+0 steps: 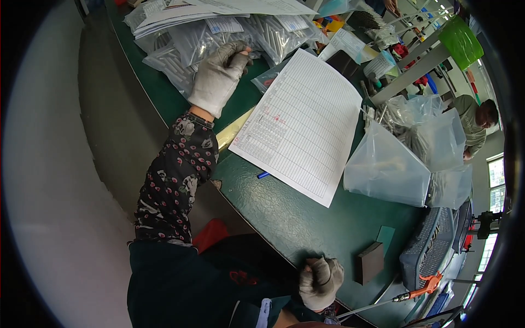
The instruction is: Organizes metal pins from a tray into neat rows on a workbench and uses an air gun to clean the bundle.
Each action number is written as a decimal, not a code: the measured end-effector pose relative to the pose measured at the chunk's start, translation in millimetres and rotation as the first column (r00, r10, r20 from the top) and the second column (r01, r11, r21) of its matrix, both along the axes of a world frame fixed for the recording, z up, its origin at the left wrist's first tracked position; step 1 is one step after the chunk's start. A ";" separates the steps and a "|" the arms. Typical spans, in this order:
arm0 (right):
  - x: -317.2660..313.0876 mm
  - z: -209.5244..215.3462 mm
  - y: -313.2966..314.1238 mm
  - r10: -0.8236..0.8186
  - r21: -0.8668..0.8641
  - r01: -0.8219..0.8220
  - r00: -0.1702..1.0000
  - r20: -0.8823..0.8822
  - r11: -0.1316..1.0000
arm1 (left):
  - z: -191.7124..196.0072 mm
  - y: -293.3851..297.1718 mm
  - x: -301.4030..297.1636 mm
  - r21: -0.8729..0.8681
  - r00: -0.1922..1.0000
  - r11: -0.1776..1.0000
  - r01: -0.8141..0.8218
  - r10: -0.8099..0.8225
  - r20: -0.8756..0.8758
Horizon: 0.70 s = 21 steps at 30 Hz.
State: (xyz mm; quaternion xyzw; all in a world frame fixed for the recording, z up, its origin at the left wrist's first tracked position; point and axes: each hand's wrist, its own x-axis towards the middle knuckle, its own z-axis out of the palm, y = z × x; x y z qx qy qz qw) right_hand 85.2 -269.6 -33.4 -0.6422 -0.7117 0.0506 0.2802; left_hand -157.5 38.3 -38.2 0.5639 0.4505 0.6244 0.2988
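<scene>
My left hand, in a whitish glove with a bare fingertip showing, is held at the near side of several clear plastic bags of metal rods. Its fingers are curled in, and whether they pinch anything cannot be made out. A printed table sheet with some red handwriting lies to its right. My right hand, also gloved, rests closed at the near table edge; its palm side is hidden. Just right of it stands a dark rectangular block, with a flat green piece behind.
On the green table, a blue pen pokes out under the sheet. More filled bags, a grey-blue basket and an orange air gun line the right. Papers cover the far bags. Another person is at far right.
</scene>
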 end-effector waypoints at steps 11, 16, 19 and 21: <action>-0.4 -0.7 -0.2 0.007 0.005 -0.007 1.000 0.003 1.000 | -2.3 0.9 -2.6 0.010 1.000 1.000 0.005 -0.005 -0.002; -0.6 -0.6 -0.6 0.005 -0.003 -0.005 1.000 -0.001 1.000 | -1.5 0.3 -1.7 0.004 1.000 1.000 0.002 -0.002 0.020; 0.2 -0.6 -0.8 -0.006 -0.005 0.006 1.000 0.003 1.000 | -0.5 0.6 -1.1 -0.001 1.000 1.000 0.009 -0.009 0.011; 0.1 -0.2 -0.3 -0.001 -0.003 0.001 1.000 0.000 1.000 | -1.5 1.2 -2.3 0.012 1.000 1.000 0.002 -0.002 -0.007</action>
